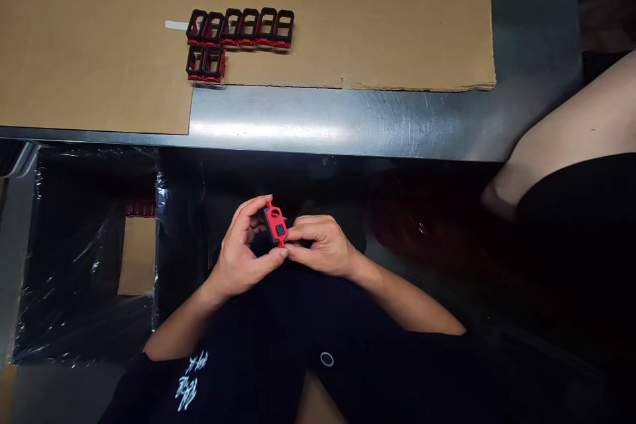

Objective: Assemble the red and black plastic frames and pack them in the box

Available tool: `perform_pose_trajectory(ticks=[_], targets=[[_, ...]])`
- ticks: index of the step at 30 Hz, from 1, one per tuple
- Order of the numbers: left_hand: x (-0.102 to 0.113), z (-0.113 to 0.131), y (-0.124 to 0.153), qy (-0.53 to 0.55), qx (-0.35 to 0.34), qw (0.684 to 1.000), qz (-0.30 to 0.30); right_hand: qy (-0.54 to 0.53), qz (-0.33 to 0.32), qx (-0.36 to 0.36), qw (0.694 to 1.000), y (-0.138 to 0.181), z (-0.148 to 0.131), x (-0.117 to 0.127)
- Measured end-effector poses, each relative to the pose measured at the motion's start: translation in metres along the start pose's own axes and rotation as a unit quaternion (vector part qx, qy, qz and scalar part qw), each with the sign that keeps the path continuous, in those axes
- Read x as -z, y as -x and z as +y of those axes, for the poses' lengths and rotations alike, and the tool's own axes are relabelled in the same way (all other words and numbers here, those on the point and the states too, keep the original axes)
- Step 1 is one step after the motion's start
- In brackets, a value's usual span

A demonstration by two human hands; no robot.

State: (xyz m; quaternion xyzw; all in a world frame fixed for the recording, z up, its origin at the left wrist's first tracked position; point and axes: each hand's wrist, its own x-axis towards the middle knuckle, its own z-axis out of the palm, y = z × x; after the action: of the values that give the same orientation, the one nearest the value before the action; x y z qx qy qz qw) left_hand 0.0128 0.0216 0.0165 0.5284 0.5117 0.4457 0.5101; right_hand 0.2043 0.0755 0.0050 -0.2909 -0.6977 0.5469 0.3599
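Both my hands hold one small red and black plastic part (275, 224) in front of my lap, below the table's edge. My left hand (243, 252) curls round its left side, thumb under it and fingers over the top. My right hand (320, 245) pinches its right side with closed fingers. On the cardboard sheet (348, 13) on the table, several matching black and red frame parts (240, 28) stand in a row. Two more frame parts (205, 63) sit just below the row's left end.
The steel table (348, 122) runs across the view, its front edge above my hands. A box lined with black plastic film (84, 258) stands at my left, with red parts (140, 209) inside. Another person's bare arm (571, 126) reaches in at the right.
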Motion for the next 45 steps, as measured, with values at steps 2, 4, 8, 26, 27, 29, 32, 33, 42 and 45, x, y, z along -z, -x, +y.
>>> perform_pose_trajectory(ticks=[2,4,8,26,27,29,32,33,42,45], targets=[[0.0,-0.001,0.0,-0.012,-0.034,0.999,0.005,-0.018,-0.001,-0.018,1.0,0.0,-0.001,0.0],[0.001,-0.002,0.001,-0.035,-0.069,0.997,0.008,-0.049,-0.006,-0.045,0.998,0.0,-0.003,0.002],[0.003,-0.002,0.0,-0.092,-0.11,0.99,0.006,-0.118,-0.015,-0.1,0.988,0.0,-0.004,0.008],[0.003,0.001,0.002,-0.222,-0.183,0.957,0.02,-0.254,-0.057,-0.211,0.942,-0.007,-0.01,0.006],[0.003,0.001,0.002,-0.228,-0.191,0.955,0.021,-0.264,-0.072,-0.207,0.939,-0.007,-0.009,0.007],[0.003,0.0,0.001,-0.24,-0.215,0.946,0.02,-0.272,-0.065,-0.203,0.938,-0.007,-0.008,0.009],[0.002,-0.005,0.0,-0.258,-0.259,0.93,0.017,-0.244,-0.012,-0.188,0.951,-0.007,-0.01,0.007],[0.002,-0.008,-0.001,-0.267,-0.276,0.923,0.017,-0.211,0.005,-0.172,0.962,-0.007,-0.012,0.005],[0.008,-0.013,-0.004,-0.304,-0.368,0.878,0.034,-0.131,0.041,-0.104,0.985,-0.003,-0.016,0.0],[0.008,-0.008,-0.002,-0.282,-0.346,0.895,0.018,-0.298,0.021,-0.216,0.93,0.0,-0.009,-0.001]])
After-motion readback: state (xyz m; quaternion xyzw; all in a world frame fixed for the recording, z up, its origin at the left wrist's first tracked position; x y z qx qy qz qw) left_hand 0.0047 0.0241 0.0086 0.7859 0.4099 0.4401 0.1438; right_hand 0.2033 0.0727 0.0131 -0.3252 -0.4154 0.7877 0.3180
